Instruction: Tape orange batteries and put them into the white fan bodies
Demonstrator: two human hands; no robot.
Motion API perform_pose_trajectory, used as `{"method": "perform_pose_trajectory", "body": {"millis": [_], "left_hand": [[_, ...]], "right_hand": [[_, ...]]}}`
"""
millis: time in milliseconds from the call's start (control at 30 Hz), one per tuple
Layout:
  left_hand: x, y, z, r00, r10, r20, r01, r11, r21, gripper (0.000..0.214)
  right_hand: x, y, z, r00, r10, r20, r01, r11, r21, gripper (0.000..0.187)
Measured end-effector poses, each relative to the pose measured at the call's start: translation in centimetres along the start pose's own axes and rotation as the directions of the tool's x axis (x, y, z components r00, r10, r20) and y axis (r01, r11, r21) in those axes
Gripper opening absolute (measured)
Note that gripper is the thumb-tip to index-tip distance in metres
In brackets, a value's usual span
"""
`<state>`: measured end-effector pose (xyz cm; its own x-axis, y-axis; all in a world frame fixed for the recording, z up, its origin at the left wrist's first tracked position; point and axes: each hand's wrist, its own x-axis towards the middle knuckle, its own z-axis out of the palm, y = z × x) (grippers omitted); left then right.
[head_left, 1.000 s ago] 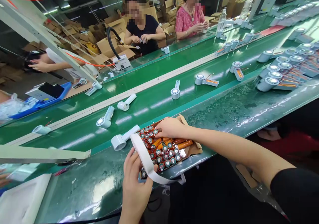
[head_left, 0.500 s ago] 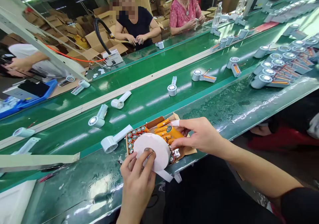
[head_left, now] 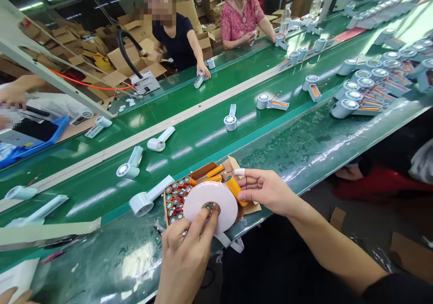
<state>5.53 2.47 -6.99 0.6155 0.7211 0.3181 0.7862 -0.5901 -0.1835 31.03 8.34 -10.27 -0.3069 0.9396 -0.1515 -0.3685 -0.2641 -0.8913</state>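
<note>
A roll of white tape (head_left: 199, 198) lies over a shallow cardboard box (head_left: 165, 214), its loose end hanging past the bench edge. My left hand (head_left: 191, 245) grips the roll with fingertips pushed into its core. In my right hand (head_left: 265, 187) is an orange cylindrical battery (head_left: 234, 187), held tilted between thumb and fingers beside the roll; a thin wire runs near the fingers. One right fingertip wears a white cover. More wired batteries (head_left: 175, 195) stand on end in the box, and an orange battery (head_left: 215, 171) lies on its side behind the roll.
Pale blue handheld-fan housings (head_left: 142, 203) lie along the green conveyor (head_left: 199, 153). Many more, with batteries inside, crowd the bench at right (head_left: 347, 108). Across the line, a person in black (head_left: 176, 38) touches a housing; another person wears pink (head_left: 240, 22). A beige bar (head_left: 50, 234) juts in at left.
My right hand has drawn the orange battery up beside the tape roll. The roll and left hand have shifted slightly right. Across the belt, the person in black has reached to a housing.
</note>
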Motion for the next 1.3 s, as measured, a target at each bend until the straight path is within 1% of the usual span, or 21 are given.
{"method": "perform_pose_trajectory", "body": {"millis": [100,133,167,233,300,367,433,500,533,600,700,800,867,933,1000,1033,1067,1100,1133,1200,1300], "left_hand": [[0.4,1.0,0.7,0.997,-0.077,0.005,0.077,0.997,-0.008,0.066],[0.5,1.2,0.9,0.996,-0.088,0.005,0.088,0.996,-0.010,0.067],[0.6,1.4,0.9,0.997,-0.080,0.009,0.080,0.997,-0.014,0.066],[1.1,1.4,0.6,0.999,-0.026,0.019,0.026,1.000,-0.018,0.063],[2.0,1.1,0.0,0.999,0.049,-0.005,-0.049,0.999,-0.007,0.053],[3.1,0.6,-0.9,0.989,0.132,-0.063,-0.131,0.991,0.018,0.040],[4.2,0.2,-1.8,0.970,0.209,-0.121,-0.206,0.978,0.036,0.032],[4.9,0.0,-2.3,0.964,0.232,-0.131,-0.227,0.972,0.057,0.032],[5.0,0.1,-2.3,0.965,0.230,-0.123,-0.223,0.972,0.067,0.034],[4.9,0.8,-1.8,0.975,0.202,-0.096,-0.195,0.978,0.076,0.038],[4.1,2.9,0.0,0.992,0.089,-0.093,-0.085,0.996,0.040,0.046],[3.4,5.2,1.8,0.989,-0.034,-0.146,0.030,0.999,-0.030,0.052],[3.2,6.0,2.2,0.984,-0.062,-0.166,0.046,0.994,-0.102,0.048],[3.0,5.6,1.9,0.983,-0.063,-0.171,0.030,0.981,-0.189,0.042],[2.3,3.7,1.1,0.982,-0.077,-0.170,0.030,0.965,-0.262,0.036],[1.8,2.4,0.8,0.980,-0.107,-0.167,0.059,0.962,-0.268,0.034],[1.0,0.9,0.5,0.973,-0.162,-0.162,0.120,0.962,-0.244,0.032],[0.2,-0.7,0.5,0.962,-0.233,-0.141,0.204,0.960,-0.195,0.031],[-0.8,-2.4,0.6,0.947,-0.303,-0.103,0.289,0.948,-0.130,0.032],[-2.6,-5.3,1.3,0.908,-0.418,0.006,0.418,0.908,-0.026,0.036],[-4.0,-8.0,2.4,0.880,-0.456,0.137,0.467,0.882,-0.066,0.045]], "right_hand": [[0.4,1.0,0.2,0.968,-0.098,-0.233,0.133,0.981,0.140,0.067],[0.3,1.1,0.2,0.961,-0.117,-0.250,0.156,0.978,0.141,0.064],[0.2,0.9,-0.1,0.970,-0.121,-0.210,0.149,0.982,0.120,0.060],[-0.3,0.1,-0.9,0.996,-0.082,-0.031,0.082,0.996,0.016,0.048],[-0.8,-1.1,-1.9,0.994,-0.016,0.106,0.034,0.985,-0.170,0.032],[-1.1,-2.2,-2.8,0.992,0.012,0.129,0.034,0.935,-0.352,0.020],[-1.1,-2.7,-3.1,0.991,0.009,0.135,0.045,0.918,-0.393,0.017],[-1.0,-2.4,-3.0,0.994,-0.046,0.102,0.070,0.965,-0.252,0.023],[-0.9,-1.9,-2.7,0.995,-0.090,0.043,0.095,0.985,-0.145,0.027],[-0.8,-0.7,-1.8,0.977,-0.160,-0.143,0.170,0.984,0.062,0.032],[-0.9,1.5,0.1,0.905,-0.155,-0.395,0.290,0.906,0.309,0.035],[-1.4,2.8,1.6,0.852,-0.115,-0.510,0.352,0.848,0.396,0.043],[-1.7,2.6,1.4,0.857,-0.105,-0.505,0.327,0.867,0.375,0.050],[-1.7,1.2,-0.2,0.866,-0.140,-0.481,0.319,0.894,0.314,0.056],[-1.1,-1.1,-3.2,0.819,-0.265,-0.509,0.424,0.877,0.226,0.053],[-0.7,-2.3,-5.0,0.753,-0.354,-0.554,0.520,0.837,0.171,0.046],[-0.3,-3.4,-6.9,0.657,-0.435,-0.616,0.619,0.778,0.111,0.039],[0.1,-4.2,-8.9,0.574,-0.486,-0.659,0.681,0.730,0.056,0.033],[0.3,-4.6,-10.7,0.519,-0.511,-0.686,0.709,0.705,0.011,0.029],[0.4,-4.4,-13.7,0.512,-0.517,-0.686,0.690,0.723,-0.030,0.036],[-0.1,-2.1,-16.8,0.550,-0.491,-0.676,0.611,0.788,-0.075,0.060]]}}
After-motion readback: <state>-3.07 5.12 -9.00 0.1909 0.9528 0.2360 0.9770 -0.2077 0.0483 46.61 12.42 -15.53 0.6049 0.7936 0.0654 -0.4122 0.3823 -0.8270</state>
